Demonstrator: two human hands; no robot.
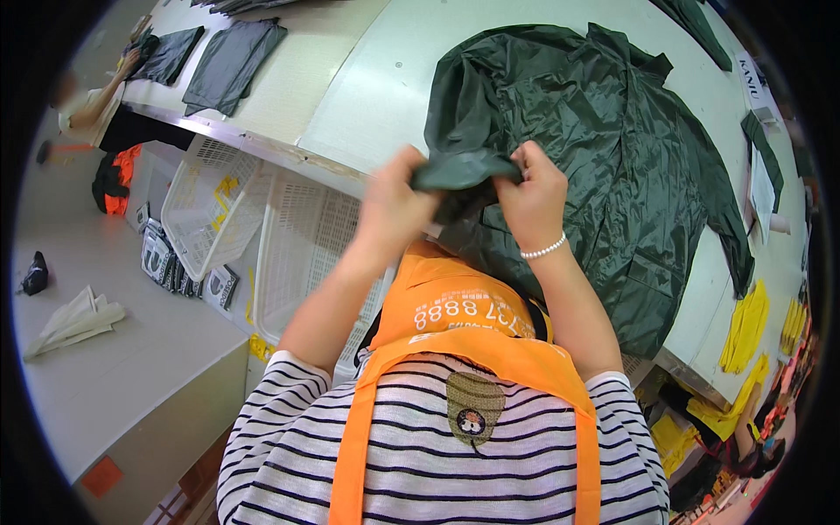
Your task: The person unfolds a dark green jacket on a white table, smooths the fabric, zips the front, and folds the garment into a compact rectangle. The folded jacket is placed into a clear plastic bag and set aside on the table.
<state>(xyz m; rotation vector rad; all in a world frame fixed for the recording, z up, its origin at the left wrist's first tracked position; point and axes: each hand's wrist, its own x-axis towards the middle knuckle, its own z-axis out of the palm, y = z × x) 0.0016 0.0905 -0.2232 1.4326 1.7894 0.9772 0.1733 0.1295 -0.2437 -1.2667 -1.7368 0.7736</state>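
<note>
A dark green, shiny rain jacket (604, 131) lies spread on the pale table, its collar at the far side and one sleeve stretched to the right. Part of its near left side is lifted and bunched between my hands. My left hand (395, 206), blurred by motion, grips the left end of this raised fold. At its right end, my right hand (535, 194) pinches the fabric between thumb and fingers. A beaded bracelet circles my right wrist. Whether the fold is a sleeve end or a hem, I cannot tell.
Folded dark garments (234, 66) lie on the table at far left, where another person's arm (96, 109) reaches in. White plastic baskets (302, 254) stand below the table edge. Yellow folded pieces (746, 328) lie at right, near another person (748, 437). A grey table (149, 350) is at left.
</note>
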